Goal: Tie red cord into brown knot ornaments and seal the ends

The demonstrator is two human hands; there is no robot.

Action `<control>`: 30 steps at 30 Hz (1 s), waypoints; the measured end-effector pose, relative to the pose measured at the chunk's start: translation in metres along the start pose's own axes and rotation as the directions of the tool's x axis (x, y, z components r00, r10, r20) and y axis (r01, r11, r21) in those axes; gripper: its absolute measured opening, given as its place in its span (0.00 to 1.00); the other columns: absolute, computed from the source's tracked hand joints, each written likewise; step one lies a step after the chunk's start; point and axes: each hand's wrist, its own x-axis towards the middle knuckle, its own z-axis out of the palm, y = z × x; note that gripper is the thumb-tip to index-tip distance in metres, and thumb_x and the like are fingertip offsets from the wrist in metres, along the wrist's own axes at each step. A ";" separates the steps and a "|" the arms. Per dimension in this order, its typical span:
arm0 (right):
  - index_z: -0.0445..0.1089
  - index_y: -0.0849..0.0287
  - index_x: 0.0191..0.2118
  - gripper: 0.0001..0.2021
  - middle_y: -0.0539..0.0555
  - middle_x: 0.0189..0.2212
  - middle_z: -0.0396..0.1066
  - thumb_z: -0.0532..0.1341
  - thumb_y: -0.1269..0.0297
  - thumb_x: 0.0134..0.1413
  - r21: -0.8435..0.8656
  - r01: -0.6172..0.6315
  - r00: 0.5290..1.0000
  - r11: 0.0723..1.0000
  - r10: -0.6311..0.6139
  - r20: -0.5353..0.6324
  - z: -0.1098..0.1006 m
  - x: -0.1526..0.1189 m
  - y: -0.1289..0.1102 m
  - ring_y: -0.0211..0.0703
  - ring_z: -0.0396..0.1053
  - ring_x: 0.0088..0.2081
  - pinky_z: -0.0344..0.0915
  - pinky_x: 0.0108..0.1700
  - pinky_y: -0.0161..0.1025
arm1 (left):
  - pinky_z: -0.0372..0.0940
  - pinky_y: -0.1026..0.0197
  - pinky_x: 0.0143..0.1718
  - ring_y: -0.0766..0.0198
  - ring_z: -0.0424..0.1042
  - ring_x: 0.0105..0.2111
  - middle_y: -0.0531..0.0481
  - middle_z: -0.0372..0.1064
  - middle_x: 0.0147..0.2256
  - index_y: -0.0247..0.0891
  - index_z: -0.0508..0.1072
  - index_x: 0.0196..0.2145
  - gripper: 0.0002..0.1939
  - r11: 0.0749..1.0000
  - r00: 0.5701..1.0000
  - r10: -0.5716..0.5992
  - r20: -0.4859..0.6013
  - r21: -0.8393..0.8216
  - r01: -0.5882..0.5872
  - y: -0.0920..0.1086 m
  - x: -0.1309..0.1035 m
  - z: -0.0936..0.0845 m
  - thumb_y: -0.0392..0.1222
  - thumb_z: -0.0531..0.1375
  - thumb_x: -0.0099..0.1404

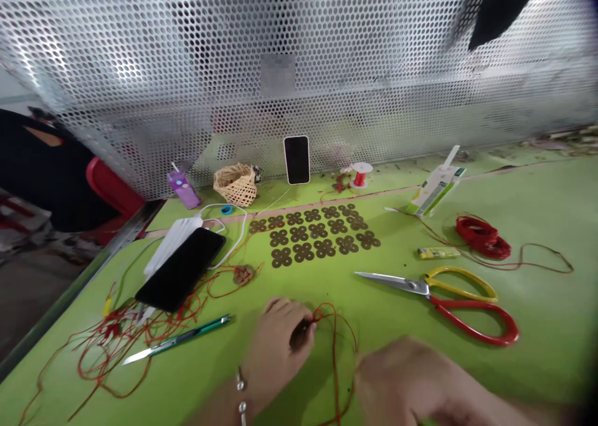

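Observation:
My left hand (283, 342), with a bracelet at the wrist, is closed, thumb and forefinger pinching a thin red cord (335, 351). A small loop of the cord stands just right of those fingertips, and its strands hang toward the front edge. Blurred by motion, my right hand (404, 376) is curled in where the cord runs up to its fingers; the fingertips themselves are hidden. Beyond both hands, rows of round brown coin-like discs (303, 251) lie grouped in clusters. A small bundle of discs tied with red cord (243, 274) rests left of the rows.
Scissors (420, 287), a yellow lighter (438, 253) and a red cord coil (483, 236) lie at right. At left are a craft knife (177, 339), a black phone (182, 270) and tangled cords (100, 351). A basket (236, 184), upright phone (297, 159) and spool (360, 175) stand behind.

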 end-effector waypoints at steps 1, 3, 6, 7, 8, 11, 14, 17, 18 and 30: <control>0.52 0.57 0.20 0.27 0.46 0.17 0.55 0.46 0.36 0.54 -0.073 0.012 0.997 0.997 -0.018 -0.081 -0.006 -0.004 0.004 0.33 0.56 0.20 0.58 0.25 0.31 | 0.62 0.58 0.35 0.64 0.66 0.27 0.54 0.69 0.26 0.38 0.67 0.27 0.05 1.000 1.000 -0.019 0.022 -0.007 0.020 0.001 0.000 -0.001 0.34 0.54 0.59; 0.55 0.56 0.22 0.24 0.48 0.18 0.58 0.51 0.39 0.52 -0.248 -0.011 0.965 0.969 -0.055 -0.257 -0.022 -0.011 0.015 0.35 0.57 0.21 0.59 0.24 0.33 | 0.61 0.59 0.35 0.64 0.65 0.27 0.54 0.69 0.25 0.38 0.67 0.27 0.06 0.999 0.998 -0.035 0.054 -0.015 0.036 0.002 -0.001 -0.005 0.34 0.54 0.60; 0.60 0.56 0.24 0.14 0.50 0.21 0.65 0.55 0.54 0.56 -0.513 -0.255 0.937 0.820 0.079 -0.339 -0.063 -0.016 0.036 0.39 0.62 0.22 0.60 0.25 0.36 | 0.61 0.59 0.34 0.64 0.65 0.28 0.54 0.68 0.26 0.39 0.67 0.26 0.06 0.999 0.995 -0.041 0.092 0.007 0.041 0.002 -0.001 -0.010 0.34 0.53 0.60; 0.63 0.56 0.25 0.12 0.51 0.22 0.67 0.55 0.57 0.56 -0.569 -0.343 0.908 0.748 0.108 -0.406 -0.080 -0.016 0.044 0.40 0.64 0.23 0.62 0.26 0.37 | 0.61 0.59 0.34 0.63 0.66 0.29 0.54 0.68 0.26 0.39 0.67 0.27 0.06 0.999 0.995 -0.038 0.095 0.023 0.036 0.001 -0.002 -0.011 0.34 0.54 0.60; 0.65 0.57 0.27 0.11 0.52 0.24 0.69 0.54 0.59 0.56 -0.598 -0.425 0.859 0.680 0.095 -0.502 -0.099 -0.018 0.053 0.42 0.66 0.25 0.63 0.28 0.38 | 0.61 0.59 0.35 0.63 0.66 0.29 0.55 0.69 0.26 0.40 0.67 0.27 0.06 0.999 0.995 -0.030 0.091 0.043 0.026 0.000 -0.003 -0.012 0.34 0.54 0.60; 0.67 0.58 0.29 0.09 0.54 0.28 0.71 0.54 0.60 0.55 -0.640 -0.597 0.696 0.484 -0.084 -0.713 -0.149 -0.029 0.080 0.44 0.68 0.28 0.64 0.32 0.41 | 0.60 0.56 0.39 0.62 0.67 0.30 0.56 0.70 0.27 0.41 0.68 0.30 0.05 0.991 0.998 0.050 0.033 0.125 -0.053 -0.007 -0.006 -0.014 0.33 0.54 0.60; 0.69 0.56 0.32 0.07 0.55 0.35 0.70 0.55 0.63 0.54 -0.645 -0.662 0.643 0.382 -0.154 -0.750 -0.176 -0.051 0.104 0.47 0.69 0.36 0.63 0.40 0.43 | 0.59 0.55 0.41 0.61 0.69 0.31 0.56 0.71 0.30 0.42 0.68 0.34 0.07 0.959 0.985 0.167 -0.046 0.239 -0.151 -0.014 -0.008 -0.015 0.34 0.54 0.59; 0.66 0.58 0.38 0.10 0.61 0.40 0.63 0.58 0.59 0.52 -0.539 -0.739 0.477 0.405 -0.251 -0.843 -0.189 -0.066 0.121 0.51 0.65 0.42 0.64 0.42 0.44 | 0.59 0.57 0.38 0.61 0.70 0.32 0.56 0.72 0.31 0.43 0.68 0.36 0.08 0.919 0.963 0.256 -0.083 0.329 -0.216 -0.018 -0.007 -0.016 0.35 0.54 0.58; 0.63 0.60 0.41 0.15 0.64 0.42 0.61 0.60 0.57 0.50 -0.483 -0.763 0.389 0.428 -0.292 -0.874 -0.194 -0.068 0.125 0.52 0.64 0.43 0.65 0.41 0.44 | 0.59 0.58 0.37 0.62 0.70 0.32 0.57 0.72 0.32 0.43 0.68 0.36 0.08 0.910 0.956 0.277 -0.091 0.345 -0.231 -0.019 -0.006 -0.017 0.36 0.54 0.58; 0.61 0.59 0.46 0.24 0.62 0.42 0.71 0.64 0.54 0.44 -0.268 -0.729 0.174 0.630 -0.209 -0.962 -0.227 -0.052 0.120 0.54 0.71 0.41 0.66 0.40 0.46 | 0.62 0.63 0.41 0.67 0.72 0.32 0.60 0.73 0.33 0.46 0.69 0.36 0.07 0.871 0.935 0.345 -0.084 0.401 -0.285 -0.034 -0.010 -0.008 0.39 0.55 0.60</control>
